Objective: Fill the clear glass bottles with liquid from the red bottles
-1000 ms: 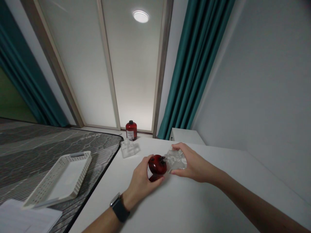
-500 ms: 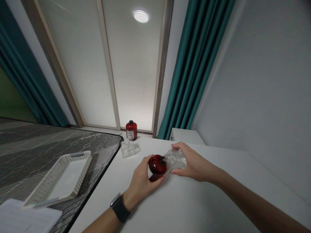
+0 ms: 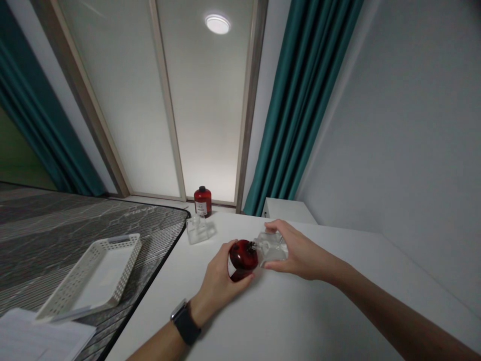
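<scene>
My left hand (image 3: 221,273) is wrapped round a dark red bottle (image 3: 244,254) with a white label, tilted to the right. My right hand (image 3: 296,253) grips a clear glass bottle (image 3: 269,248) by its base, tipped on its side with its neck toward the left. The two bottle mouths meet, or nearly so, above the white table (image 3: 278,311); whether liquid passes between them I cannot make out. Farther back is a second clear glass bottle (image 3: 197,230). Behind it stands another red bottle (image 3: 203,201) with a black cap and a white label.
To the left, a white perforated basket (image 3: 126,273) rests on a grey patterned surface (image 3: 158,220) with a black edge. Papers (image 3: 45,336) lie at the lower left. Beyond the table are a white cabinet (image 3: 291,210), green curtains (image 3: 296,110) and frosted sliding doors (image 3: 206,110).
Both hands keep their grip, and the two bottles stay mouth to mouth in nearly the same place. The whole view has shifted very slightly.
</scene>
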Tool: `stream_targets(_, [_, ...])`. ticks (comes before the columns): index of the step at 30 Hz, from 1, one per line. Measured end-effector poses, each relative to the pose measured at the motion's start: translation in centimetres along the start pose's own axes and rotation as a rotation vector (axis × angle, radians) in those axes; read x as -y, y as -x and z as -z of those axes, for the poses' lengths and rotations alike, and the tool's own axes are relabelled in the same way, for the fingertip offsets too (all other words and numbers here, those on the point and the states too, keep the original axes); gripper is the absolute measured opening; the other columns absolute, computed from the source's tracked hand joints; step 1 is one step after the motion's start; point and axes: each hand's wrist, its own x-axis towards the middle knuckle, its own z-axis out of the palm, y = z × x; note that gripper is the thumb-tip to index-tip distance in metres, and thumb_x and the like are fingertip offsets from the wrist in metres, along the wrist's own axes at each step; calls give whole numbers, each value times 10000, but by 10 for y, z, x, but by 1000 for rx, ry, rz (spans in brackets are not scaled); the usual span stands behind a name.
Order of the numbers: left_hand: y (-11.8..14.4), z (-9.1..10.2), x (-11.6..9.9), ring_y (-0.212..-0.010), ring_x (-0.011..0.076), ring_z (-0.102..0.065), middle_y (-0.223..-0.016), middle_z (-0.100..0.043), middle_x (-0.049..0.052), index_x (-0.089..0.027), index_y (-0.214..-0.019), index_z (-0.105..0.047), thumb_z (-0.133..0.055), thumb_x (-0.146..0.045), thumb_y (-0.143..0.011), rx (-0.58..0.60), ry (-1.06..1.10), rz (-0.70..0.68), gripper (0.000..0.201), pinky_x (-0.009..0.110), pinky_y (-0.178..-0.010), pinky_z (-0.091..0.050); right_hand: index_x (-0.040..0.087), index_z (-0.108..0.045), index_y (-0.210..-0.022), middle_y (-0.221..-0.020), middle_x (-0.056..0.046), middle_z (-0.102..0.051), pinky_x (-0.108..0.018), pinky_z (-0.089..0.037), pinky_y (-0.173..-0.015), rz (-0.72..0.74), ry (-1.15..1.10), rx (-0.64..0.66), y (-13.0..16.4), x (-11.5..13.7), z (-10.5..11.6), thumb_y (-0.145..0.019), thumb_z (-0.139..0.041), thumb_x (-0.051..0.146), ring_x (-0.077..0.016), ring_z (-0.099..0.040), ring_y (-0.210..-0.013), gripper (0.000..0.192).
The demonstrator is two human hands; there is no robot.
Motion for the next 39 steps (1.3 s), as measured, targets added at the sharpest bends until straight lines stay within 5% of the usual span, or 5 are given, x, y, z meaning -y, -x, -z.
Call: stream_targets(39, [0, -7, 3, -1180, 293, -619, -1283, -617, 105, -215, -1317, -446, -790, -214, -712, 1, 89, 52, 695, 474, -1037, -499, 218, -511, -1285, -1302, -147, -592, -544, -465, -1064, 25, 32, 50, -5, 3, 6, -708, -844, 311, -325, -581, -1240, 674])
